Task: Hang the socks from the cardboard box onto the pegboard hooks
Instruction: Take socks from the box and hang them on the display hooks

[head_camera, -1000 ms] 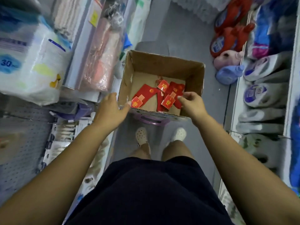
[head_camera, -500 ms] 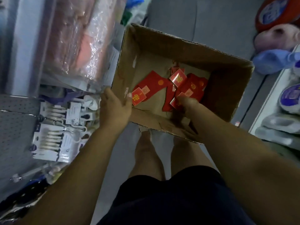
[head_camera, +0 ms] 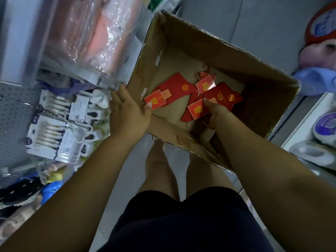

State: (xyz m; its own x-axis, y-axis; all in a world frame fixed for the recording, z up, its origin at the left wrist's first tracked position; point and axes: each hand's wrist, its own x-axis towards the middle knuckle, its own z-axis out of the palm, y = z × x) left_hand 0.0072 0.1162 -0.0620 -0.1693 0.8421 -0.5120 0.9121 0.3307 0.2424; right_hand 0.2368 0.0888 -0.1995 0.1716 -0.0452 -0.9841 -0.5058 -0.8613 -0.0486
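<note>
Now your right hand (head_camera: 215, 114) pinches the middle sock (head_camera: 198, 109), lying up-right from it; your left hand (head_camera: 128, 113) grips the box (head_camera: 227, 57).

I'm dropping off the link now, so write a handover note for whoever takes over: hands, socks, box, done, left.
Left hand: grip on the near-left wall of the cardboard box, steadying it.
Right hand: inside the box, seemingly pinching the label card of one of the red socks; not lifted.
Socks: every pair in view lies on the box floor.
Pegboard: to the left, other packaged goods on its hooks, no red socks visible there.
Done: none hung that I can see. Left: lift a pair, hang it, repeat.
</note>
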